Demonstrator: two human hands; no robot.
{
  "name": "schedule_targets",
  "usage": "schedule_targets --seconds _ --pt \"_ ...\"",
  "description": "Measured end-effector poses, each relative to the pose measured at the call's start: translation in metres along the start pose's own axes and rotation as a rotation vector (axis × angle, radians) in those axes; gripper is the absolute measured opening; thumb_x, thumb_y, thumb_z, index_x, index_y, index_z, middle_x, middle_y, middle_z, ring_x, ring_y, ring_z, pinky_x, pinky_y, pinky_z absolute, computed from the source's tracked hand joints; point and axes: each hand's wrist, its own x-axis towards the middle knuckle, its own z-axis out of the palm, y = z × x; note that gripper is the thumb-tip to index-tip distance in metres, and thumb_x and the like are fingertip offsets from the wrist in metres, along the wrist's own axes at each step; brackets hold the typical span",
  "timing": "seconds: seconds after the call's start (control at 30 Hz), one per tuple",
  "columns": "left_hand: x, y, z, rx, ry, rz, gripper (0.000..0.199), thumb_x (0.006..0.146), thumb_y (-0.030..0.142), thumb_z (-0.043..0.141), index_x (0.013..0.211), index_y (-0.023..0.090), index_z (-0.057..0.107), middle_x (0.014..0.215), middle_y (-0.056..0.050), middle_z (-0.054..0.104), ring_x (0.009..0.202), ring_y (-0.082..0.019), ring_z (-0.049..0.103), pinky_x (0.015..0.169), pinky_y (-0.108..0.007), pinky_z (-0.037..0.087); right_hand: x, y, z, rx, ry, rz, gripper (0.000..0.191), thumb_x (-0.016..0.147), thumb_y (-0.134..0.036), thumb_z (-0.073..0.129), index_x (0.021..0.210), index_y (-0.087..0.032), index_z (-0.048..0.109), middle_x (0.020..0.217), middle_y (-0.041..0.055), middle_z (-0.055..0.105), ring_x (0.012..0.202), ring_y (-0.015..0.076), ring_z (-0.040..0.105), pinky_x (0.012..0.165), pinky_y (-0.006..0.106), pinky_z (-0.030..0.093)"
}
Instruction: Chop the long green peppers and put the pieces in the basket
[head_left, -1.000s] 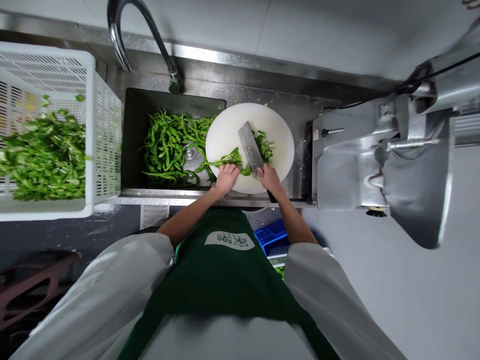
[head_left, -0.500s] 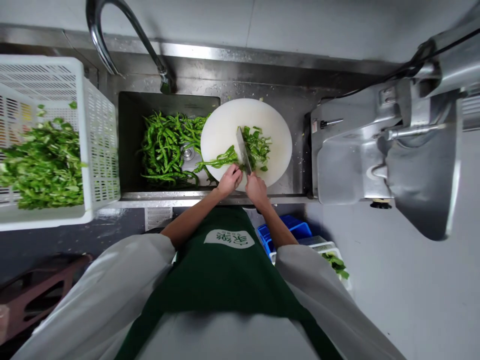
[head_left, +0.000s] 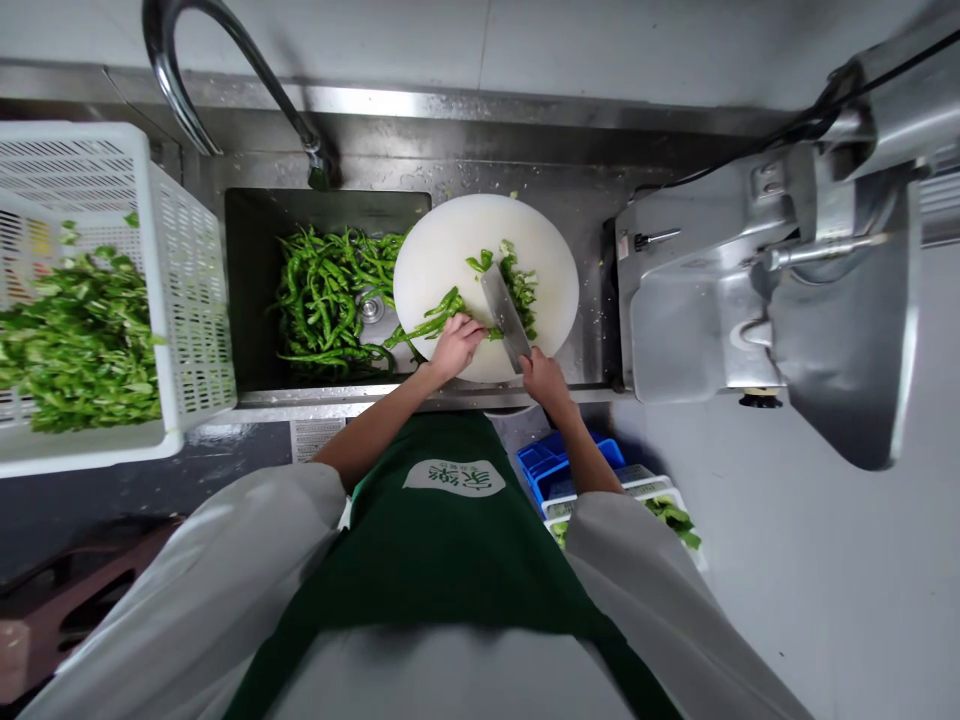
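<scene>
Gripping the cleaver [head_left: 505, 315], my right hand [head_left: 546, 381] now sits further from my left hand [head_left: 456, 347], which grasps green peppers [head_left: 448, 304], so I judge the chopping unfinished.

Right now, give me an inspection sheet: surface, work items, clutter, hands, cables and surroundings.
Surface: round white board overlapping the sink, on a steel counter.
Work items: green peppers in the sink and on the board; cut pieces mostly right of the cleaver.
Clutter: small scraps scattered on the counter.
Hands: left hand holds green peppers; right hand grips the cleaver.
Cables: black cable by the metal machine, right.
Surroundings: white basket of greens and faucet, left; blue tray lower down.
</scene>
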Motion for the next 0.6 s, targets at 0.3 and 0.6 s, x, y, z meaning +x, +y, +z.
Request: schedule_targets --seconds 0.3,0.6 --pt "0.014 -0.013 0.001 -0.075 0.222 -0.001 0.025 0.104 0.036 0.049 0.096 0.021 0.066 0.100 -0.008 0.064 0.097 -0.021 0.058 0.088 -0.042 0.053 -0.024 0.006 0.011 0.008 -0.056 0.043 0.030 0.109 -0.032 0.032 0.118 -0.013 0.054 0.100 0.0155 0.072 0.094 0.0283 0.069 0.080 0.033 0.044" --pt "-0.029 -0.003 -0.030 -0.067 0.482 -0.039 0.019 0.102 0.036 0.056 0.096 0.021 0.065 0.093 -0.008 0.064 0.092 -0.020 0.059 0.081 -0.041 0.053 -0.047 -0.037 -0.012 0.107 -0.003 0.156 0.032 0.111 -0.030 0.024 0.122 -0.012 0.048 0.096 0.0154 0.073 0.091 0.0272 0.071 0.080 0.033 0.046"
